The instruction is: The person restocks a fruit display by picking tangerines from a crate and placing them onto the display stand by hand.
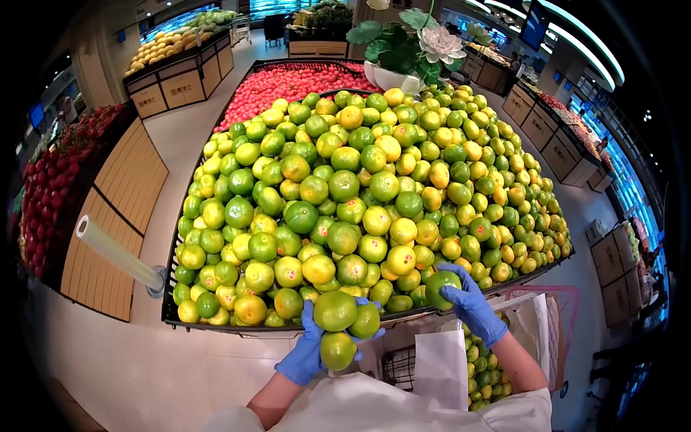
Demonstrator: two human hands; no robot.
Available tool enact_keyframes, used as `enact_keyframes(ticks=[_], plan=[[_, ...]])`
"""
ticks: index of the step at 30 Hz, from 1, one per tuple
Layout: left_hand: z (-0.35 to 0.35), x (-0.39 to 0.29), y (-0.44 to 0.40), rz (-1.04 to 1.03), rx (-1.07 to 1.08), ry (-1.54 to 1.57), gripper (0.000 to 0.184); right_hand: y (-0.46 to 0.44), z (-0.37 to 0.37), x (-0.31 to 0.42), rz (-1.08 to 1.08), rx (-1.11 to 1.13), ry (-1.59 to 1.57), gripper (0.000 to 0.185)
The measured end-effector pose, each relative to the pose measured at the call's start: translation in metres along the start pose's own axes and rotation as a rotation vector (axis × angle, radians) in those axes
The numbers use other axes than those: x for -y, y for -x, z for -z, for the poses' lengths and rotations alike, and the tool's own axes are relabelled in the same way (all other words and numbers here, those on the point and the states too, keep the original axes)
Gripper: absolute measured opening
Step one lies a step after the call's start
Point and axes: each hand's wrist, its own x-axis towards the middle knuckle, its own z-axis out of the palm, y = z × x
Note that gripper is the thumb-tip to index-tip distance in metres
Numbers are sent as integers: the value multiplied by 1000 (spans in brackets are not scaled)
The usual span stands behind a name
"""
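Note:
A large heap of green and yellow mandarins point(344, 185) fills the display in front of me. My left hand point(309, 347), in a blue glove, cradles three mandarins point(335, 311) just off the display's near edge, its fingers partly hidden under them. Also gloved in blue, my right hand point(471, 302) grips one green mandarin point(438, 289) at the heap's near right edge. Some fruits in the pile carry small red stickers. Below my right forearm, more mandarins point(484, 371) lie in a box with white paper flaps point(441, 367).
The black rim point(237, 328) of the display runs along the heap's near side. Behind are small red fruits point(288, 83) and a white flower pot point(392, 78). A roll of clear bags point(119, 253) stands at left. A pink cart frame point(568, 317) is at right.

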Motion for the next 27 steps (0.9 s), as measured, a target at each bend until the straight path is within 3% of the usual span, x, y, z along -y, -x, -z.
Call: enact_keyframes(ticks=[3,7,10,14,15,16,20,22,24,26,27], plan=[[-2,-23,7,-75,-83,-399,94,-38,-17,16,147,-14,301,57],[9,-38,-1,-13,19,23,101,-100,-15,39,277,-132,332,57],[12,-48,-6,42,44,163,103,-148,-23,69,381,-132,386,57],[15,-56,-12,-43,9,60,102,-230,-11,81,458,-1,434,54],[7,-58,-12,-84,-65,85,99,-258,6,70,469,-52,578,53],[1,-60,-12,-125,-139,109,96,-265,4,67,407,-134,613,53],[-8,-64,-17,-236,-139,-64,91,-279,13,65,583,-38,806,54],[-14,-66,-29,-302,-131,-276,91,-274,15,66,699,-117,1168,55],[-24,-71,-43,-188,-82,138,98,-281,22,60,773,-76,1114,55],[-30,-73,-57,-245,-213,-118,98,-269,14,72,921,-295,1180,52],[-26,-75,-61,-221,-133,-151,97,-258,9,79,1003,-305,1115,47]])
